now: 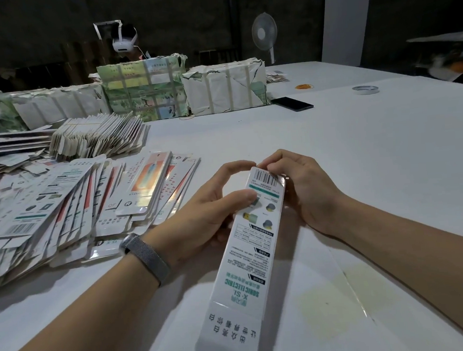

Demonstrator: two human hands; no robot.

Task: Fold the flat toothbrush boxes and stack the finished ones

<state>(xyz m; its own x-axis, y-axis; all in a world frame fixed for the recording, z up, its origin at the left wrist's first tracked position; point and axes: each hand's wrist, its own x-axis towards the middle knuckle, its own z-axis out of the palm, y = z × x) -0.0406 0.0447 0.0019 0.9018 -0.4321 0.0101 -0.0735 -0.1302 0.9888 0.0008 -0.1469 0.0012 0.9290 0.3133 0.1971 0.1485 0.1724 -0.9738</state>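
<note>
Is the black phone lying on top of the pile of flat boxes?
No, the phone lies on the bare white table, far right of the pile of flat boxes.

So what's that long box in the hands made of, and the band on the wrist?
The box looks like thin printed card with a glossy coat: it bends into sharp creases and catches the light. The wrist band seems to be woven metal mesh, grey with a fine grain, though it could be fabric.

Flat boxes (69,204) left; bare table (361,151) right.
</note>
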